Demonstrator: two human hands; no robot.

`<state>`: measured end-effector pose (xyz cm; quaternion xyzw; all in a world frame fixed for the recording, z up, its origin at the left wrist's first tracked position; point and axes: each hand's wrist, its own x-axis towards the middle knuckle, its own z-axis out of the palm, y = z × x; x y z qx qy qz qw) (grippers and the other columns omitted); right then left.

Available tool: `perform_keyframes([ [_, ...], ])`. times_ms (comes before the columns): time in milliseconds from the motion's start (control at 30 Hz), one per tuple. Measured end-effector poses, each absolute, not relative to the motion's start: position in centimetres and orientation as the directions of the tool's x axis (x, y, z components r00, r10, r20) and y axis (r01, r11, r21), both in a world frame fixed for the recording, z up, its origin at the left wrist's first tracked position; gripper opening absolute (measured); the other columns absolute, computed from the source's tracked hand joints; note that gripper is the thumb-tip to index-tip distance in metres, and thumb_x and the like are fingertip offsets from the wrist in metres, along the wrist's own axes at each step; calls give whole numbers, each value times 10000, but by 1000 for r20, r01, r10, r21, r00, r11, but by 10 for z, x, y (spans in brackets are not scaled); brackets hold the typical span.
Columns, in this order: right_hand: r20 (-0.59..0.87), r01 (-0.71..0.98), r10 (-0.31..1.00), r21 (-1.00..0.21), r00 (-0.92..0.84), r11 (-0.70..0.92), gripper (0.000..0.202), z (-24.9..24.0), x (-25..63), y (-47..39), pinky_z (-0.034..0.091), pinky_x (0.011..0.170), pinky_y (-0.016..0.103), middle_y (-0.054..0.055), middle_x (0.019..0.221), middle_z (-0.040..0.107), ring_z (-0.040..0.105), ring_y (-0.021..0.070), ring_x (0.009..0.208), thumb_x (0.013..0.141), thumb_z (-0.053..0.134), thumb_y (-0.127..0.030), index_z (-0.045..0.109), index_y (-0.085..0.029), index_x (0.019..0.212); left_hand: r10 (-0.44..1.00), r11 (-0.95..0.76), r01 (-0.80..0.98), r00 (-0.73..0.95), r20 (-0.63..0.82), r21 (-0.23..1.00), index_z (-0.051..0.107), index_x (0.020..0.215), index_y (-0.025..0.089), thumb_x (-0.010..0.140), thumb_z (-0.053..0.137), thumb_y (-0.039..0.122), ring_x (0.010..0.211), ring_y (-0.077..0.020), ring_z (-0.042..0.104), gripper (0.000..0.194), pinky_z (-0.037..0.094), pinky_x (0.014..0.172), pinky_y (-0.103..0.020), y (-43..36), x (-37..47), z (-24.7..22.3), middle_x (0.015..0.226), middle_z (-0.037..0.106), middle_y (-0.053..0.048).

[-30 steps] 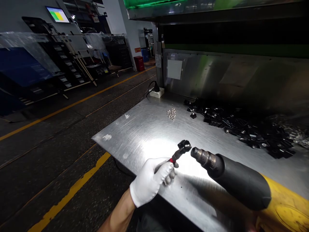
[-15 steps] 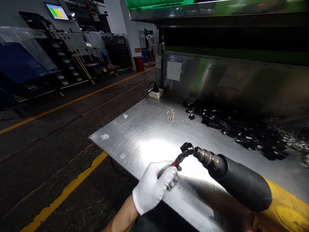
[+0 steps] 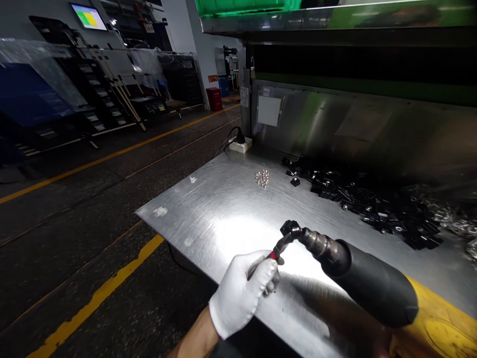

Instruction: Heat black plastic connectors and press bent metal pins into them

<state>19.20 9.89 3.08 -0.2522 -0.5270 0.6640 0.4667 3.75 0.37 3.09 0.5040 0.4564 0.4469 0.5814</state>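
My left hand [image 3: 244, 293], in a white glove, is closed around red-handled pliers [image 3: 282, 245]. The plier jaws meet a small black part [image 3: 289, 227] with a shiny metal piece on it. Close beside that part is the narrow metal nozzle of a yellow and black heat-gun-like tool [image 3: 372, 283], which comes in from the lower right. My right hand cannot be made out; only a dim, blurred patch shows beneath the tool's yellow body.
Small shiny metal pieces [image 3: 262, 177] sit in a cluster on the metal table [image 3: 208, 199]. Many black parts [image 3: 383, 214] are heaped along the back right, beside clear shiny pieces [image 3: 452, 216]. A white power socket [image 3: 241, 144] stands at the back corner.
My left hand and the pliers have shifted slightly right and down. The black part has turned a little at the nozzle, while the yellow tool has barely moved.
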Motion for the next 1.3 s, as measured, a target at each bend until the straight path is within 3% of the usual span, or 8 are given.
perform_keyframes([
  [200, 192, -356, 892, -934, -409, 38, 357, 28, 187, 100, 621, 588, 397, -41, 510, 635, 640, 198, 482, 799, 747, -567, 648, -287, 602, 980, 88, -63, 187, -75, 994, 691, 1084, 106, 1026, 459, 483, 691, -163, 620, 447, 486, 637, -296, 4, 38, 32, 802, 680, -75],
  [333, 209, -343, 880, -937, -426, 56, 410, 22, 187, 105, 615, 569, 388, -46, 478, 601, 587, 174, 438, 791, 733, -631, 654, -284, 588, 980, 86, -70, 188, -72, 994, 687, 1078, 108, 1027, 458, 479, 693, -165, 620, 438, 486, 640, -300, 4, 38, 31, 805, 674, -73],
  [467, 191, -323, 873, -946, -448, 40, 439, 20, 189, 104, 603, 546, 373, -40, 480, 590, 590, 172, 449, 843, 720, -592, 644, -259, 567, 982, 85, -77, 177, -70, 993, 676, 1057, 115, 1033, 448, 467, 695, -161, 611, 419, 478, 645, -298, 3, 40, 30, 800, 661, -65],
  [700, 69, -283, 879, -956, -471, -76, 259, 15, 196, 95, 587, 575, 312, 13, 800, 694, 669, 181, 701, 993, 629, -442, 678, -189, 964, 995, 41, -40, 94, -37, 998, 600, 850, 156, 1029, 463, 442, 707, -151, 590, 364, 457, 656, -281, -1, 48, 31, 809, 652, -54],
  [967, -91, -191, 854, -957, -513, -217, 294, 16, 201, 96, 597, 662, 325, 25, 911, 680, 656, 159, 731, 1009, 600, -438, 668, -154, 1031, 995, 35, -26, 91, -32, 999, 595, 854, 167, 1028, 459, 424, 710, -160, 583, 338, 457, 653, -287, -1, 50, 29, 820, 661, -57],
  [1167, -205, -100, 846, -952, -492, -289, 243, 9, 196, 107, 608, 683, 389, 55, 1062, 687, 666, 266, 939, 955, 693, -370, 655, -218, 1141, 995, 36, -32, 99, -33, 999, 574, 864, 169, 1033, 455, 427, 722, -155, 583, 331, 448, 670, -287, -2, 50, 30, 823, 659, -51],
  [1300, -258, -47, 843, -948, -472, -316, 233, 6, 197, 109, 608, 728, 407, 60, 1104, 684, 660, 274, 978, 975, 664, -368, 655, -218, 1153, 994, 43, -34, 98, -39, 998, 569, 857, 172, 1035, 451, 426, 722, -154, 580, 332, 441, 664, -287, -1, 50, 30, 817, 644, -45],
])
